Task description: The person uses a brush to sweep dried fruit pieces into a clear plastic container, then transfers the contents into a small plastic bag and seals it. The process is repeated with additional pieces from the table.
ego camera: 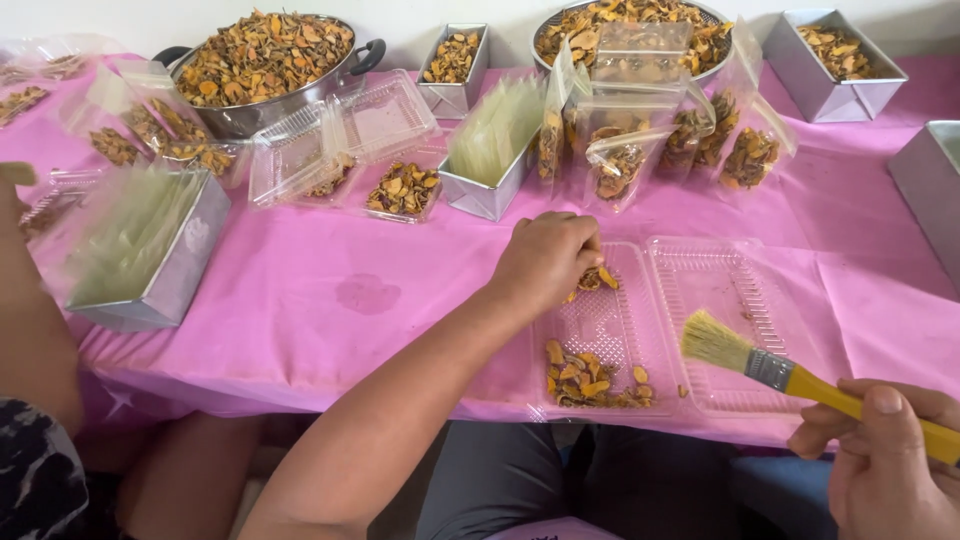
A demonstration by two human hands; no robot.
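Observation:
My left hand [545, 258] is closed around a pinch of dried orange slices [598, 279] over the far end of an open clear plastic clamshell box [640, 310]. More dried slices [590, 378] lie heaped at the near end of the box's left half. My right hand [885, 455] grips a paintbrush [790, 375] by its yellow handle, with the pale bristles resting over the box's empty right half.
Metal pans [262, 62] heaped with dried slices stand at the back, with filled clear bags [620, 150], square tins [835, 62] and other clamshell boxes [400, 190] on the pink tablecloth [330, 290]. Another person's arm [30, 320] is at the left edge.

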